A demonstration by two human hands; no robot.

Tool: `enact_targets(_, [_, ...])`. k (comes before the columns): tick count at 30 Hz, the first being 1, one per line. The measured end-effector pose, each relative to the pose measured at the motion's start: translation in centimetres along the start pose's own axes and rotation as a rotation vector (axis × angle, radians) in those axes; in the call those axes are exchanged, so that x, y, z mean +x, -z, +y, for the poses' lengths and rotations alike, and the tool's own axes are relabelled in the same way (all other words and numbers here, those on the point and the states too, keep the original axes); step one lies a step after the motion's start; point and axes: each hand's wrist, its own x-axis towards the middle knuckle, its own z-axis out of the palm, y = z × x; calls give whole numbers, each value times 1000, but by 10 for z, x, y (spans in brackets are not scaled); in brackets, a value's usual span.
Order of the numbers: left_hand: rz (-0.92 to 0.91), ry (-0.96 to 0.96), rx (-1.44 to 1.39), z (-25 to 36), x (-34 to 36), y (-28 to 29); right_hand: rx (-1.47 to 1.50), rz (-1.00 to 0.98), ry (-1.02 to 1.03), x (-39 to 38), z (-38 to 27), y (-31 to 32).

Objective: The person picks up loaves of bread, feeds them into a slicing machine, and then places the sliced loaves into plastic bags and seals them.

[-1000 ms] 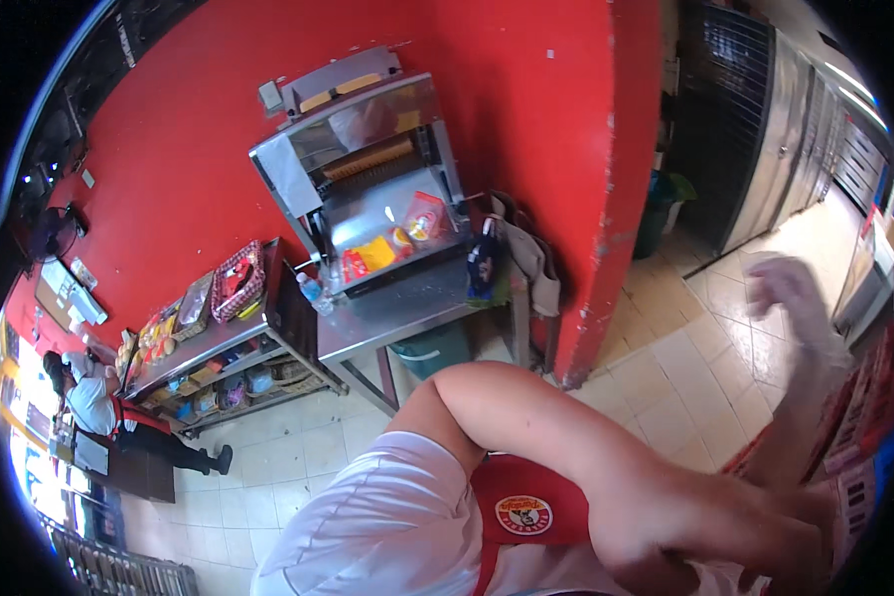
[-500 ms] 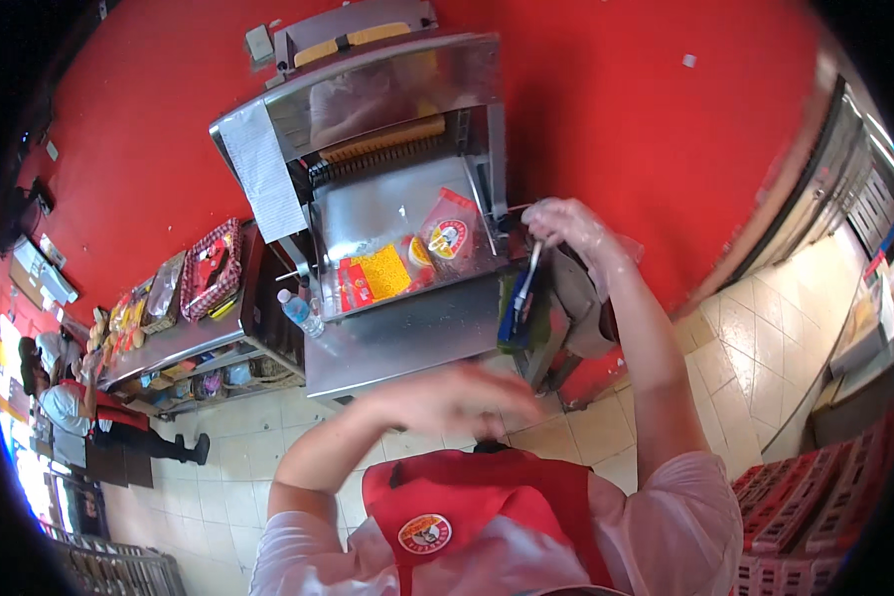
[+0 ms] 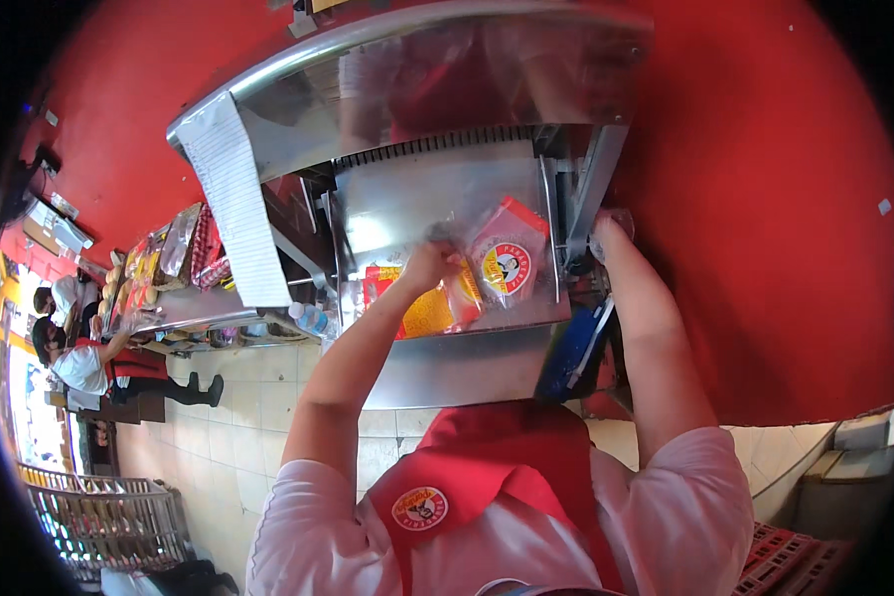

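Observation:
My left hand (image 3: 431, 264) is over the metal tray (image 3: 387, 189) of a bread slicer, at the upper edge of several plastic bags. Its fingers look bent and closed; what they hold, if anything, I cannot make out. Below it lie a yellow-and-red bag (image 3: 427, 316) and a clear bag (image 3: 465, 298). To its right is a clear bag with a red top and round label (image 3: 507, 266). My right hand (image 3: 612, 232), in a clear plastic glove, is beside the slicer's right post (image 3: 596, 184); its fingers are hidden. Beneath it hangs a blue flat item (image 3: 568, 348) with a pale stick-like edge.
The slicer's metal hood (image 3: 447, 84) overhangs the tray, with a lined paper sheet (image 3: 233, 199) on its left. A water bottle (image 3: 310, 318) stands at the left. Farther left are a bread-laden counter (image 3: 184, 303) and co-workers (image 3: 84, 363). Red crates (image 3: 785, 561) stand lower right.
I am closer to the slicer. My left hand has gone from in front of my apron onto the bags in the tray. My right hand has shifted in beside the post, away from the hanging items.

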Motion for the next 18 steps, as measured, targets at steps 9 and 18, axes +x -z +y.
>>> enact_targets(9, [23, -401, 192, 15, 27, 38, -449, 271, -145, -63, -48, 23])
enact_targets(18, [332, -580, 536, 105, -2, 121, 1011, -349, -178, -240, -120, -132])
